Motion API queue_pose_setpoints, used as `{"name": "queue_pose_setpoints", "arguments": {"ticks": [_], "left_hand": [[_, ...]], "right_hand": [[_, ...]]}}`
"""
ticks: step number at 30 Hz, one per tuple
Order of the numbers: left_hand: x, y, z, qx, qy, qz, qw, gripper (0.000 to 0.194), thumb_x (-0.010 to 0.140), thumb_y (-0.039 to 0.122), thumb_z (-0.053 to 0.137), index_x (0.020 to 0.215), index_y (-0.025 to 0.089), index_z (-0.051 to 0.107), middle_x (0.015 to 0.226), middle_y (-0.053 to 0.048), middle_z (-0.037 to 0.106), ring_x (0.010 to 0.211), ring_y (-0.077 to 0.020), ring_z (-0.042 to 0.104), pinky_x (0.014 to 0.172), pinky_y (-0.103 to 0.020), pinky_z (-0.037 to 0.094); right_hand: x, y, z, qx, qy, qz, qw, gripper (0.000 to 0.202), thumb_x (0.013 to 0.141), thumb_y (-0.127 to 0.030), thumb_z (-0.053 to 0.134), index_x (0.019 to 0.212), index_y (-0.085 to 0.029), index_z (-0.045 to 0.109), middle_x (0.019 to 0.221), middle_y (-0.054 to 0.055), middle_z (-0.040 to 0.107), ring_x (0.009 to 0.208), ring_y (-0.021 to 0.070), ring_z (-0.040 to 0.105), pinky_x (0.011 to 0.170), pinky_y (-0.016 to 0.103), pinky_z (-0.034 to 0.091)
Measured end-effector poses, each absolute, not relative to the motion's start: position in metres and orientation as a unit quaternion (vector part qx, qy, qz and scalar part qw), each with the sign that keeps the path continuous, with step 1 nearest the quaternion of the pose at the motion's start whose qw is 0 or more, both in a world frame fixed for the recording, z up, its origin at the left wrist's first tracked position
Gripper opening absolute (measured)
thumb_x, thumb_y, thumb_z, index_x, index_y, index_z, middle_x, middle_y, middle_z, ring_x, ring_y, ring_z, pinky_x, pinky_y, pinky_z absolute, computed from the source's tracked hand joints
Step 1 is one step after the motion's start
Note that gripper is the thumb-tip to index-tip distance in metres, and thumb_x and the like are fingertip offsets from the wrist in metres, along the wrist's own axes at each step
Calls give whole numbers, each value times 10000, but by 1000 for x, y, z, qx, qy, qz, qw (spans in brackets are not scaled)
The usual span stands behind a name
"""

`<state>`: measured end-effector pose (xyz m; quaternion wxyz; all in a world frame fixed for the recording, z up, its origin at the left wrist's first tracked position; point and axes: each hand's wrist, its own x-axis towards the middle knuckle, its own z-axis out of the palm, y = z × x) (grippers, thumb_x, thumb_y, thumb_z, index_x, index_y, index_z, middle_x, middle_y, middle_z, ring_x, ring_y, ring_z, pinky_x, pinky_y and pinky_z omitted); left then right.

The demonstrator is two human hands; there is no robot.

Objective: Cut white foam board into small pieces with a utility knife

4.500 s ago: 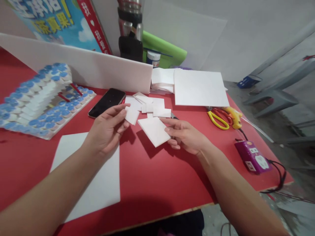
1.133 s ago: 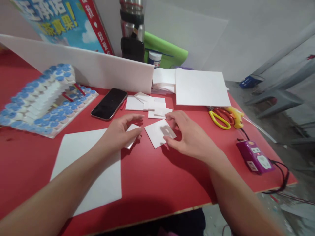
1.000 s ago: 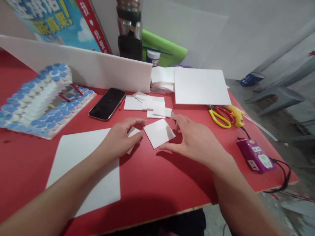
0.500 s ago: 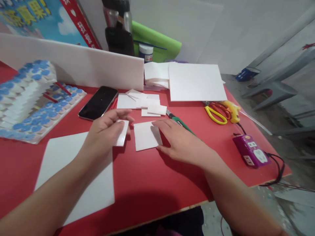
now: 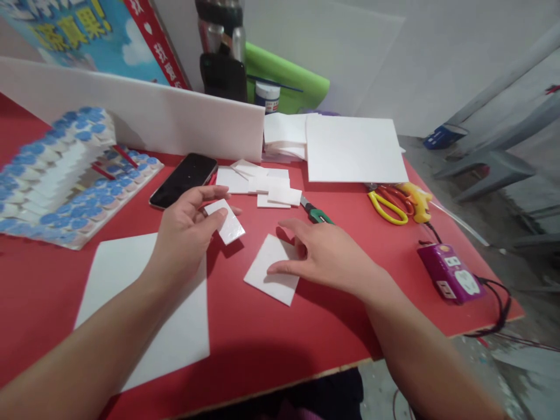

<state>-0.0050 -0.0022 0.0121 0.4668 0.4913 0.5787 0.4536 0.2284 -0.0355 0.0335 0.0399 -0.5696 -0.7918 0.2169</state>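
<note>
Between thumb and fingers, my left hand (image 5: 188, 227) holds a small white rectangular piece (image 5: 227, 223) above the red table (image 5: 236, 326). A white square piece (image 5: 269, 269) lies turned on the table to its right. My right hand (image 5: 328, 254) is over that square's right side, thumb and fingers apart; whether they touch it I cannot tell. Several small white pieces (image 5: 280, 185) lie overlapping farther back. The green cutter (image 5: 315, 213) rests just beyond my right hand, its handle partly hidden. A large white sheet (image 5: 175, 332) lies partly under my left forearm.
At the left stands a model with blue round tops (image 5: 83, 204), near a black phone (image 5: 184, 179). A white board (image 5: 350, 150) lies at the back. On the right are yellow-handled pliers (image 5: 389, 210), a yellow glue gun (image 5: 417, 201) and a purple box (image 5: 450, 273).
The square piece has turned and moved slightly toward me and right. My left hand has tilted the small piece. My right thumb and fingers have spread, and the view has shifted slightly.
</note>
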Motion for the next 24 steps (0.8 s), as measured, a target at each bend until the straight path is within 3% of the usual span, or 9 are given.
{"name": "queue_pose_setpoints", "arguments": {"ticks": [2,3,5,8,10,12,14,19,24], "left_hand": [[-5,-1,12,487,570,470,465,382,827,307,766,1197,220,730,968,-53,770,737,-194,703,672,-301,569],[-5,-1,13,484,570,477,461,369,834,305,758,1193,224,732,966,-49,770,737,-192,700,684,-302,570],[-6,-1,13,478,580,481,452,342,843,287,739,1180,226,738,966,-44,770,738,-188,696,708,-304,575],[-6,-1,13,471,580,483,456,324,836,271,729,1157,225,739,967,-43,772,760,-195,703,726,-304,578],[-7,0,11,467,561,491,475,328,820,268,743,1144,221,734,967,-44,775,775,-197,711,729,-300,578],[-7,1,9,461,545,496,494,343,811,265,761,1148,214,724,977,-48,779,794,-195,722,729,-293,579],[-7,2,7,457,536,495,509,368,810,269,774,1168,207,712,993,-53,781,808,-195,735,728,-289,582],[-6,3,8,465,552,491,489,389,802,274,790,1176,194,718,992,-48,776,818,-201,753,760,-318,613],[-5,-1,11,483,552,442,516,326,804,276,775,1117,190,752,887,-54,773,767,-221,747,658,-308,594]], "right_hand": [[229,-34,33,-588,-781,200,65,498,963,-618,719,1181,-170,726,832,71,762,772,278,718,720,401,530],[230,-33,31,-580,-787,186,96,432,996,-543,708,1203,-164,728,862,76,776,820,281,729,773,413,540],[233,-31,28,-514,-824,180,156,380,998,-371,735,1313,-160,702,1117,111,801,1068,296,726,971,451,531],[235,-29,25,-346,-896,246,131,657,904,-332,839,1503,-196,605,1588,127,589,1500,338,473,1225,499,369],[235,-30,26,-289,-908,296,65,832,857,-402,886,1588,-233,528,1677,108,491,1590,369,331,1256,532,324],[234,-32,28,-312,-899,305,35,855,860,-420,885,1604,-239,506,1633,114,537,1555,380,369,1224,536,364],[233,-35,32,-381,-882,275,34,798,871,-403,880,1567,-219,538,1499,142,623,1412,372,498,1139,517,446],[230,-38,36,-483,-851,205,6,611,817,-496,917,1279,-171,683,1183,137,681,1142,352,602,981,482,513],[225,-31,26,-555,-814,168,35,521,893,-500,848,1185,-98,689,1201,182,687,1159,369,614,1011,503,508]]}}
